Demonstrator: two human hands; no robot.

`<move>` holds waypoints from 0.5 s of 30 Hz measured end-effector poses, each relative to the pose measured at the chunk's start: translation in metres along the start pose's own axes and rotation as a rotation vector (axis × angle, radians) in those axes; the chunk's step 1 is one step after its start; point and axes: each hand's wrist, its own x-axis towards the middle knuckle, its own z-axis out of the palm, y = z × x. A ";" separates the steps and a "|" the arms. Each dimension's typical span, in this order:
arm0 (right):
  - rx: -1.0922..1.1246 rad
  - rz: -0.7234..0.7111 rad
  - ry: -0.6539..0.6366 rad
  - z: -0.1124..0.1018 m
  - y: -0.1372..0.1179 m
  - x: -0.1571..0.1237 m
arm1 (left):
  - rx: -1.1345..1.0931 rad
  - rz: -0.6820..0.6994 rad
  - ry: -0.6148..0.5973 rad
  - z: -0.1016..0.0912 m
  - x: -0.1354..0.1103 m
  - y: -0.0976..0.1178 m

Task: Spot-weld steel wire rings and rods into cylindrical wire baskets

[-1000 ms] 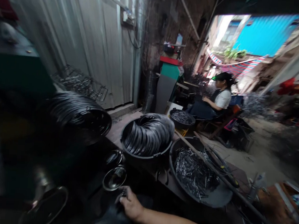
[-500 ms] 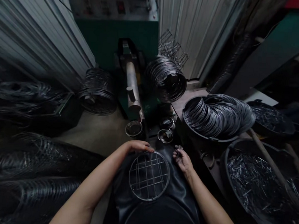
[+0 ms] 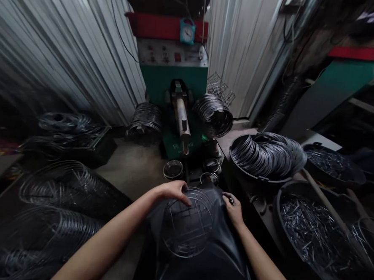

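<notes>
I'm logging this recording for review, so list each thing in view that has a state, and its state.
Left hand: curved over the upper edge of the round wire rack; grip unclear
Right hand: closed on a small dark item
Round wire rack: resting on dark lap covering, blurred
Wire-ring tub: heaped with rings
Wire-piece tub: loaded with short pieces, pole lying across
Blue clock: upright, on the green machine
Green machine: standing; power unclear

We find the wire rack (image 3: 188,220) blurred, cannot make out the small dark thing (image 3: 231,200) in the right hand (image 3: 234,209), and lose both forearms (image 3: 111,234) past the bottom edge.
</notes>
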 end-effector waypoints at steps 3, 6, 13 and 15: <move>-0.208 -0.154 -0.059 -0.006 0.011 -0.011 | 0.106 0.081 0.322 0.006 -0.039 0.008; -0.284 -0.240 -0.114 -0.011 0.002 -0.014 | 0.208 0.245 0.659 0.011 -0.061 0.010; -0.386 -0.389 -0.513 0.002 -0.127 0.007 | 0.369 0.282 0.931 0.016 -0.038 0.008; -0.513 -0.354 -0.592 0.014 -0.157 0.015 | 0.406 0.307 0.934 0.019 -0.026 0.010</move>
